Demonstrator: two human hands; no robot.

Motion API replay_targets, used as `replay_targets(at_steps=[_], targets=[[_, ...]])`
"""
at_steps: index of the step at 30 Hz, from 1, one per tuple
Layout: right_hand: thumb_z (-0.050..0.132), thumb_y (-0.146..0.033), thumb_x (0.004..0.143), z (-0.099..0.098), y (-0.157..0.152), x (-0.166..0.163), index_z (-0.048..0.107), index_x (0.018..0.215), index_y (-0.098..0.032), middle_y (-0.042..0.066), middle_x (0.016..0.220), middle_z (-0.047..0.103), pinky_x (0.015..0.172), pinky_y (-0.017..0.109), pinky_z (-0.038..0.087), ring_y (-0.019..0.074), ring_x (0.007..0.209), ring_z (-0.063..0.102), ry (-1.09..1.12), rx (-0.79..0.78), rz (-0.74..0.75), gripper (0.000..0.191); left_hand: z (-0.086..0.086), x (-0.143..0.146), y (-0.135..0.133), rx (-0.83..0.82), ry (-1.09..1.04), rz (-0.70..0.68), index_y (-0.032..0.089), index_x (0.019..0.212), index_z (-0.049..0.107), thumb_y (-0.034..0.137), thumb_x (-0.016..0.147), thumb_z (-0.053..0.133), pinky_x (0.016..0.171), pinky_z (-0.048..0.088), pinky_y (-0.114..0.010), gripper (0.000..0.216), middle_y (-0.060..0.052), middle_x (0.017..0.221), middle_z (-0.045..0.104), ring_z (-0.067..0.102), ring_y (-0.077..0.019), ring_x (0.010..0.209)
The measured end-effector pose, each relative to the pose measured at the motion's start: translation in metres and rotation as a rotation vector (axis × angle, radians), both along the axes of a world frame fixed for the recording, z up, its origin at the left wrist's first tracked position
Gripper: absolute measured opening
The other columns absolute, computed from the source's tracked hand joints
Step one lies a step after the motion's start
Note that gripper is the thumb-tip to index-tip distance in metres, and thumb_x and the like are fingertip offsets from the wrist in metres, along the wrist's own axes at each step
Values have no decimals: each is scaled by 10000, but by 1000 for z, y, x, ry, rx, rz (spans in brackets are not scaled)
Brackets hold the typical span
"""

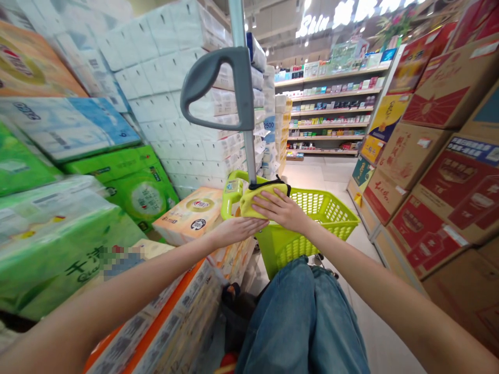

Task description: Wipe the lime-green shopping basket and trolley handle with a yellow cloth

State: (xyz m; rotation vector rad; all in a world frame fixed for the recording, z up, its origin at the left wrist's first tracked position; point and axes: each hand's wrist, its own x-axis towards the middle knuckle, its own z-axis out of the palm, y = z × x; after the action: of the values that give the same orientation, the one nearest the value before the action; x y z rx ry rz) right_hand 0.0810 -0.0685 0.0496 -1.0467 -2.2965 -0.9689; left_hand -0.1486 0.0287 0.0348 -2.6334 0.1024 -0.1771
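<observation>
- Right hand lies over the yellow cloth, fingers outstretched and slightly parted toward the left; the thumb is hidden, so I cannot tell whether it grips or only presses.
- Left hand is flat and unclenched, fingers together and pointing right, at the near edge of the cloth; whether they touch it is unclear.
- Bunched and black-edged, the cloth sits at the left part of the green basket, beside its green handle. Its long axis runs left to right, the right end slightly farther; the right hand is nearer, directly upon it.
- Just beyond the cloth rises a silver pole with a grey loop.
- On the near side, jeans reach the basket.
- Wrapped packs stand left, cartons right, stocked shelves far off.
</observation>
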Motion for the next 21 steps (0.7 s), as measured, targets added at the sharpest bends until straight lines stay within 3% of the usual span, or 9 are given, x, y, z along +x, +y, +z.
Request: replay_targets(at_steps=[7, 12, 16, 21], targets=[[309, 22, 861, -61, -37, -10, 491, 1444, -174, 76, 1536, 447, 1211, 496, 274, 216, 1502, 234, 481, -112, -183, 641, 5, 0, 5, 91, 5, -86, 213, 1378, 545, 42, 931, 415, 1206, 302, -289, 496, -34, 1417, 589, 493, -131, 1360], [351, 78, 701, -80, -43, -11, 497, 1437, -172, 72, 1483, 518, 1157, 480, 366, 228, 1401, 419, 654, -356, -439, 791, 0, 4, -13, 134, -8, -26, 100, 1459, 429, 112, 958, 382, 1226, 255, -308, 504, -103, 1522, 463, 399, -166, 1430], [419, 56, 706, -78, -41, -25, 415, 1494, -167, 119, 1485, 507, 1117, 497, 384, 293, 1348, 464, 601, -442, -643, 819, -16, 23, -53, 74, -119, 239, -44, 1423, 427, 303, 927, 459, 1220, 270, -422, 605, -230, 1457, 503, 442, -304, 1397], [446, 13, 794, -77, -45, -45, 376, 1516, -260, 121, 1479, 500, 1107, 512, 348, 325, 1358, 423, 542, -381, -739, 775, -39, 49, -90, -40, -293, 551, -55, 1429, 404, 218, 854, 469, 1222, 262, -450, 640, -250, 1499, 438, 355, -314, 1448]])
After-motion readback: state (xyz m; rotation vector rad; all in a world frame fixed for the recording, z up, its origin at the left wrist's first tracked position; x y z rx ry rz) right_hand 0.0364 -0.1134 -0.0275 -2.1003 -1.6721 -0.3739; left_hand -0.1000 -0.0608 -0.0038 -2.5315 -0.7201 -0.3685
